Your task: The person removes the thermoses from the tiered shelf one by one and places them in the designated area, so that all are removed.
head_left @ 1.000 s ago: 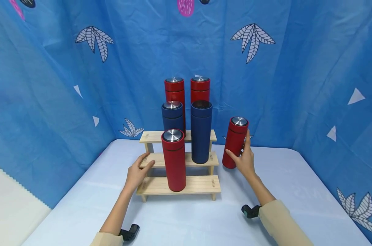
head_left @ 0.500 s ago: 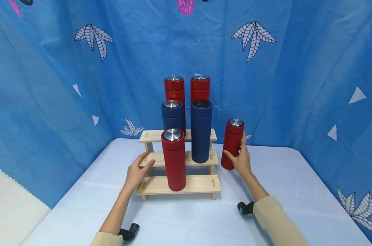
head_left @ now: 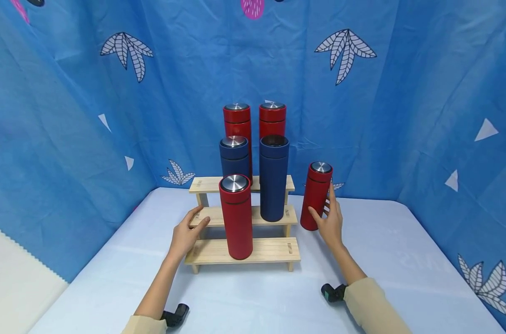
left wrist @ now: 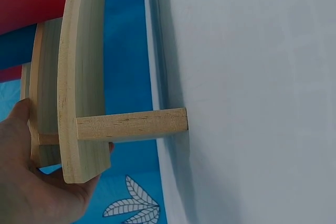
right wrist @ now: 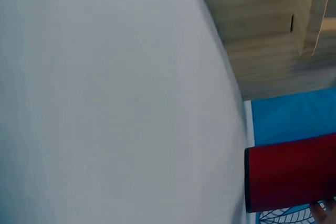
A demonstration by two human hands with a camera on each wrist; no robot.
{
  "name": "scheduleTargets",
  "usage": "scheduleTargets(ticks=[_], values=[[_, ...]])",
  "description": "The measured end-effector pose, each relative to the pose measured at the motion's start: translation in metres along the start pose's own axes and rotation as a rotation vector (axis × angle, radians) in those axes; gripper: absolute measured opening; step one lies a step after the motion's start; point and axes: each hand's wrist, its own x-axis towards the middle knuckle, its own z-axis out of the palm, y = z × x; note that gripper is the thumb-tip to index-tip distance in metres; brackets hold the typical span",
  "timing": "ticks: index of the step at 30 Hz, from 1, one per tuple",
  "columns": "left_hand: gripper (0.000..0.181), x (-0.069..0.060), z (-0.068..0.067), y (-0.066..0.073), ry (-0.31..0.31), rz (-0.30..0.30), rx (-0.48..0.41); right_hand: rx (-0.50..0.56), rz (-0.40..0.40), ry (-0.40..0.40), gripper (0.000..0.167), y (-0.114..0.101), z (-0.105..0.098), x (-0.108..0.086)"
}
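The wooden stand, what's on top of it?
The wooden stand holds a front red bottle, left blue bottle, right blue bottle, back left red bottle and back right red bottle. The left blue bottle's base is covered; the back bottles' lower parts mostly are.

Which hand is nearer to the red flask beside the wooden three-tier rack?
Right. The right hand is at the red flask's right side; the left hand is across the wooden three-tier rack, at the middle shelf's left end.

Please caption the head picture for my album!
Left hand on a pale three-step wooden stand, right hand at a red cylindrical bottle.
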Motion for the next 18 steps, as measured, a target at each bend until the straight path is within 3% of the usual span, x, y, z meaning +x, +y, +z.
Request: scheduleTargets(ticks=[6,10,14,18], values=[[0.066,0.000,0.000,0.000,0.002,0.002,0.001,0.055,-0.004,0.172,0.071,-0.032,-0.004,-0.006],[0.067,-0.001,-0.001,0.000,0.003,0.002,0.008,0.110,-0.100,0.233,0.062,-0.084,-0.008,-0.008],[0.065,-0.001,0.000,0.000,0.005,0.006,0.009,0.198,-0.254,0.217,0.056,-0.142,-0.008,-0.012],[0.063,-0.002,0.000,0.000,0.010,0.006,0.007,0.320,-0.377,0.135,0.056,-0.174,0.002,-0.019]])
